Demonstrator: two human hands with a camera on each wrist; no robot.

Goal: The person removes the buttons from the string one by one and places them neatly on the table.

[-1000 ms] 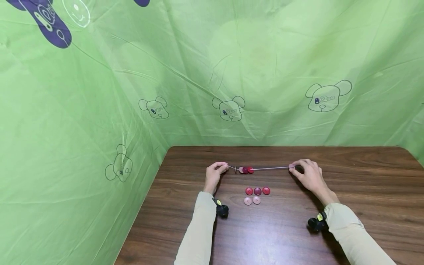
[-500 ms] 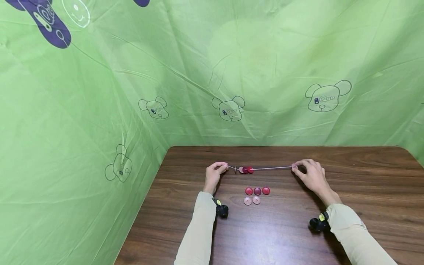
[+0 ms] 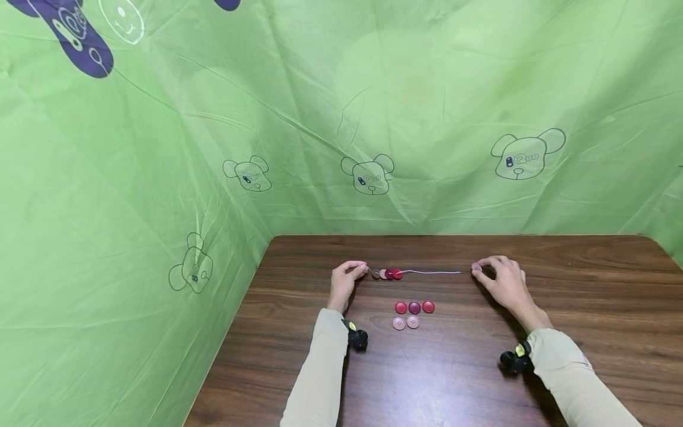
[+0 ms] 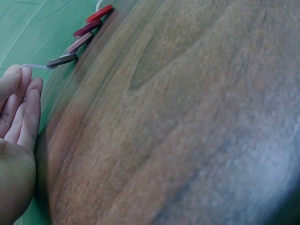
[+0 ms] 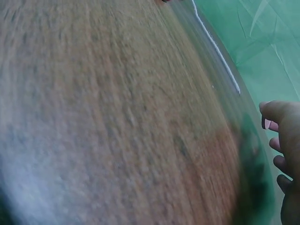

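Note:
In the head view my left hand [image 3: 343, 287] pinches one end of a pale string [image 3: 434, 273] between thumb and fingertips. Threaded near that hand are a brown button [image 3: 376, 274], a pink button [image 3: 383, 274], a dark purple button [image 3: 390, 274] and a red button [image 3: 397, 274]. The left wrist view has this row of buttons overlapping like leaning discs. The string's other end lies free on the table. Just right of that end, my right hand [image 3: 504, 286] pinches a pink button [image 3: 476, 267], apart from the string. Its fingers largely hide this button in the right wrist view.
Loose buttons lie in two rows nearer the body: a red button [image 3: 401, 308], a purple button [image 3: 414, 308], another red button [image 3: 428, 306], and two pink ones [image 3: 399, 323] below. The brown wooden table [image 3: 603, 296] meets a green curtain [image 3: 437, 201] behind.
The string was stretched straight to the right hand; its right end has come free and dropped slack. The threaded buttons shifted slightly left, and the right hand moved slightly right with the pink button.

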